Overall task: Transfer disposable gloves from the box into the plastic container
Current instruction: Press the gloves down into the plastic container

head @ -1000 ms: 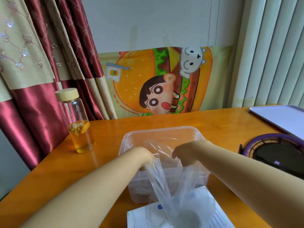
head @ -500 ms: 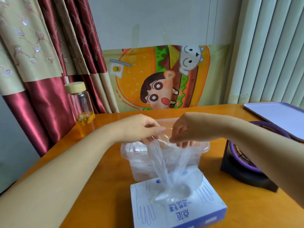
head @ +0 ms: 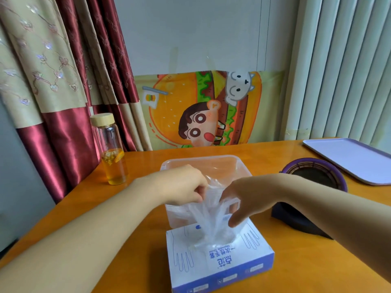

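The white-and-blue cardboard glove box (head: 222, 263) stands on the orange wooden counter (head: 137, 246), just in front of the clear rectangular plastic container (head: 203, 163). A thin transparent plastic glove (head: 209, 220) rises from the box slot to the container's near rim. Above that rim, the left hand (head: 184, 187) and right hand (head: 245, 199) each pinch the glove film with curled fingers.
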### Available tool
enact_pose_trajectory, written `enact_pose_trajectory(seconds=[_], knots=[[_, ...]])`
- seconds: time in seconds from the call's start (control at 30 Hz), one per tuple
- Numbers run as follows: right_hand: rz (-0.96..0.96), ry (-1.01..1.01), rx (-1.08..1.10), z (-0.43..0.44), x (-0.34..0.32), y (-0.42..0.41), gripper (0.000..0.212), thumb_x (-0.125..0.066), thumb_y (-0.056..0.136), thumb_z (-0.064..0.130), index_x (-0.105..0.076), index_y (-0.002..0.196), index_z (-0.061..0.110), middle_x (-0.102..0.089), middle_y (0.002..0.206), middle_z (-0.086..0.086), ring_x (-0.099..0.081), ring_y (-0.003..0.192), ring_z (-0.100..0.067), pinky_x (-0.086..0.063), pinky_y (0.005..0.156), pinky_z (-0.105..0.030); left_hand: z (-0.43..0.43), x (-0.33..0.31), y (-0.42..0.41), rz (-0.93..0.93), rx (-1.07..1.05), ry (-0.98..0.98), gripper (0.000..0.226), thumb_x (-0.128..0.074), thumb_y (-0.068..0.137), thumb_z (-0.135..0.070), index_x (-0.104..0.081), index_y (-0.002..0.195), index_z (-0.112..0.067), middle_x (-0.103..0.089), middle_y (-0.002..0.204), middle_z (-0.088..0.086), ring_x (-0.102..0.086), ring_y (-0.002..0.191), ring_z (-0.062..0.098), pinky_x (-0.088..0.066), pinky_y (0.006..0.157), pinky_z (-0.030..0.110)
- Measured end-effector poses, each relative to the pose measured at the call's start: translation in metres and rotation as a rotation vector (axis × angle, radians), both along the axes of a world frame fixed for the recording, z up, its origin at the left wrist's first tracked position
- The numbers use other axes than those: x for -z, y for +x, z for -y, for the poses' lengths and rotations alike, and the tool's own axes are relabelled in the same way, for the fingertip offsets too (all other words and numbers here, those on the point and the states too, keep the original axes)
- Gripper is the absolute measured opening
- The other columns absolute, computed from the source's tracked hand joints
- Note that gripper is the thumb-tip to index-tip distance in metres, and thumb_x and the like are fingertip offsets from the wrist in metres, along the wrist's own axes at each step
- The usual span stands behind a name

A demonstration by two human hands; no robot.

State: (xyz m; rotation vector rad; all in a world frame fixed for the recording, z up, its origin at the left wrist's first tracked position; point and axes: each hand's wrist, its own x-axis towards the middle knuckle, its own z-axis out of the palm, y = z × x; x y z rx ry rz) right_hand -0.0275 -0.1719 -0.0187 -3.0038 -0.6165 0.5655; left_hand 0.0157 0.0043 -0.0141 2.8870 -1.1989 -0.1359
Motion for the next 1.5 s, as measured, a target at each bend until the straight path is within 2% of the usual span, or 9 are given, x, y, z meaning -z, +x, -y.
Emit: enact_pose_trajectory(seconds=[0.17,0.3,0.4,0.6,0.83,1.1,1.23,1.33,1.5], knots=[[0.041,0.071,0.04,0.004,-0.013,0.0,0.063,-0.066,0.082,0.048,-0.046,0.138,0.026,-0.05,0.139,0.01,-0.052,0.121,-0.011,-0.038,0.105,-0.023,-0.016,-0.037,-0.007,-0.003,-0.053,-0.376,0.007,-0.057,0.094,-0.028,-0.063,0.089,-0.027,-0.061,0.087,-0.017,-0.056,0.074,-0.003,-0.041,0.06,0.006],[0.276,0.324,0.08,0.004,-0.024,0.005,0.039,-0.07,0.081,0.041,-0.064,0.116,0.026,-0.066,0.108,0.017,-0.061,0.091,0.003,-0.044,0.079,-0.008,-0.03,-0.053,-0.006,0.006,-0.12,-0.655,0.009,-0.055,0.096,-0.026,-0.061,0.09,-0.023,-0.062,0.076,-0.014,-0.059,0.061,-0.006,-0.044,0.054,0.009],[0.331,0.648,0.169,0.011,-0.035,0.013,0.016,-0.071,0.082,0.035,-0.068,0.091,0.021,-0.071,0.079,0.008,-0.066,0.07,-0.002,-0.05,0.067,-0.013,-0.039,-0.057,0.005,-0.069,-0.228,-0.929,0.012,-0.052,0.097,-0.022,-0.061,0.091,-0.018,-0.066,0.081,-0.003,-0.065,0.069,0.002,-0.056,0.067,0.023],[0.095,1.325,0.339,0.011,-0.039,0.028,0.02,-0.063,0.085,0.031,-0.071,0.096,0.016,-0.073,0.098,-0.002,-0.067,0.09,-0.016,-0.053,0.083,-0.028,-0.052,-0.049,0.028,-0.432,-0.451,-1.4,0.028,-0.035,0.098,-0.015,-0.055,0.078,-0.013,-0.059,0.089,0.006,-0.055,0.09,0.017,-0.049,0.088,0.041],[0.068,1.123,0.294,-0.006,-0.022,0.033,0.069,-0.072,0.063,0.049,-0.056,0.125,0.025,-0.064,0.116,0.004,-0.061,0.106,-0.009,-0.051,0.089,-0.026,-0.05,-0.044,0.038,-0.925,-0.485,-1.728,0.028,-0.039,0.092,-0.019,-0.056,0.07,-0.013,-0.065,0.075,0.006,-0.062,0.087,0.026,-0.05,0.084,0.043],[0.0,1.42,0.525,-0.024,-0.013,0.053,0.104,-0.084,0.042,0.045,-0.042,0.135,0.024,-0.061,0.118,-0.005,-0.06,0.107,-0.021,-0.048,0.094,-0.038,-0.041,-0.041,0.046,-1.063,-0.472,-1.853,0.021,-0.041,0.092,-0.014,-0.061,0.089,-0.01,-0.06,0.104,0.011,-0.056,0.111,0.027,-0.052,0.088,0.046],[0.286,1.189,0.421,-0.024,-0.018,0.058,0.075,-0.08,0.066,0.044,-0.052,0.125,0.008,-0.056,0.086,0.004,-0.054,0.082,-0.01,-0.042,0.072,-0.026,-0.037,-0.038,0.044,-1.069,-0.484,-1.845,0.023,-0.041,0.093,-0.014,-0.063,0.089,-0.008,-0.059,0.103,0.013,-0.056,0.103,0.028,-0.054,0.084,0.042],[0.393,1.115,0.378,-0.024,-0.027,0.062,0.063,-0.076,0.069,0.052,-0.062,0.117,0.013,-0.059,0.104,0.009,-0.057,0.102,-0.014,-0.047,0.094,-0.036,-0.033,-0.035,0.041,-1.063,-0.51,-1.821,0.023,-0.04,0.093,-0.015,-0.062,0.093,-0.008,-0.06,0.108,0.014,-0.057,0.103,0.028,-0.056,0.077,0.041],[0.533,1.019,0.288,-0.024,-0.04,0.06,0.055,-0.07,0.07,0.056,-0.073,0.089,0.005,-0.071,0.092,-0.018,-0.065,0.088,-0.035,-0.053,0.078,-0.049,-0.035,-0.031,0.041,-0.971,-0.551,-1.733,0.025,-0.04,0.093,-0.017,-0.063,0.1,-0.013,-0.058,0.089,0.006,-0.058,0.086,0.021,-0.052,0.07,0.037]])
